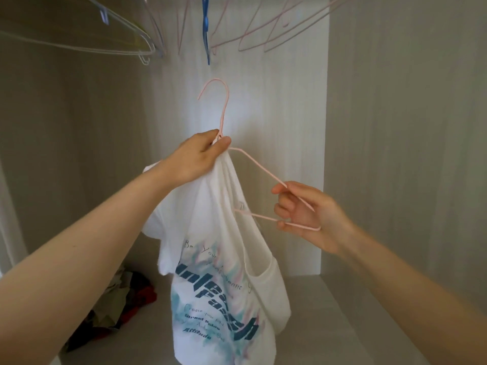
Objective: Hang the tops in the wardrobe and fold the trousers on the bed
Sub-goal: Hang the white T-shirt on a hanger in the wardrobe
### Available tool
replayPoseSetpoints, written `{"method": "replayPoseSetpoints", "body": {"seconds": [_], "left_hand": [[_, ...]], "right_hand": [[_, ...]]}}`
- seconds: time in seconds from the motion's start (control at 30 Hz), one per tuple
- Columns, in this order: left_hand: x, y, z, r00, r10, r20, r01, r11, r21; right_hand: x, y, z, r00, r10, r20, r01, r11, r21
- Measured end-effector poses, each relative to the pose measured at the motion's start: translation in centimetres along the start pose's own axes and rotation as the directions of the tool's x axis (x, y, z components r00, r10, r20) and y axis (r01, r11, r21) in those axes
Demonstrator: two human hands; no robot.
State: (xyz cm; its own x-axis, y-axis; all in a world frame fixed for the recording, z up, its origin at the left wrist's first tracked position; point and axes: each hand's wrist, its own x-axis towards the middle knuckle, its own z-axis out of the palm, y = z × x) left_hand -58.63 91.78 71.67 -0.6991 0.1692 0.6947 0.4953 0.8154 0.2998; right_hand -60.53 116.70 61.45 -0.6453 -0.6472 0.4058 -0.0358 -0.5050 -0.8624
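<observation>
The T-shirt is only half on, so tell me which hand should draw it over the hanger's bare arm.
Probably the right hand: it sits at the pink hanger's bare arm, while the left hand steadies the neck and the bunched white T-shirt.

The white T-shirt (210, 206) carries teal print reading "Be Your", "Create your" and "Attitude".

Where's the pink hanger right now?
The pink hanger is mid-frame in the head view, below the empty hangers: the left hand grips its neck with the white T-shirt, the right hand holds its outer end.
</observation>
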Motion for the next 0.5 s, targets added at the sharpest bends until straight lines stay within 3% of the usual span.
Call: {"method": "replayPoseSetpoints", "body": {"seconds": [0.13, 0.23, 0.3, 0.37, 0.43, 0.47, 0.5], "left_hand": [[-0.5, 0.1, -0.2, 0.999, 0.036, -0.039, -0.040, 0.993, -0.107], [-0.5, 0.1, -0.7, 0.993, -0.008, -0.114, -0.018, 0.975, -0.220], [-0.4, 0.0, -1.2, 0.986, -0.053, -0.156, 0.011, 0.965, -0.263], [0.0, 0.0, -1.4, 0.981, -0.087, -0.175, 0.032, 0.956, -0.291], [0.3, 0.0, -1.3, 0.973, -0.121, -0.194, 0.056, 0.949, -0.311], [0.5, 0.0, -1.2, 0.969, -0.136, -0.206, 0.066, 0.947, -0.314], [0.5, 0.0, -1.0, 0.965, -0.147, -0.218, 0.073, 0.947, -0.313]], "right_hand": [[-0.3, 0.0, -0.2, 0.992, 0.108, 0.059, -0.120, 0.954, 0.273], [0.2, 1.1, 0.1, 0.993, 0.075, -0.086, -0.035, 0.918, 0.395], [0.5, 2.1, 0.6, 0.981, 0.060, -0.185, 0.011, 0.932, 0.361], [0.7, 3.0, 1.5, 0.984, 0.049, -0.173, -0.017, 0.983, 0.181], [1.0, 4.0, 2.9, 0.992, -0.017, -0.127, -0.006, 0.985, -0.175], [1.1, 4.6, 3.6, 0.990, -0.094, -0.104, 0.043, 0.910, -0.413], [1.1, 5.2, 4.2, 0.980, -0.190, -0.057, 0.106, 0.747, -0.656]]}}
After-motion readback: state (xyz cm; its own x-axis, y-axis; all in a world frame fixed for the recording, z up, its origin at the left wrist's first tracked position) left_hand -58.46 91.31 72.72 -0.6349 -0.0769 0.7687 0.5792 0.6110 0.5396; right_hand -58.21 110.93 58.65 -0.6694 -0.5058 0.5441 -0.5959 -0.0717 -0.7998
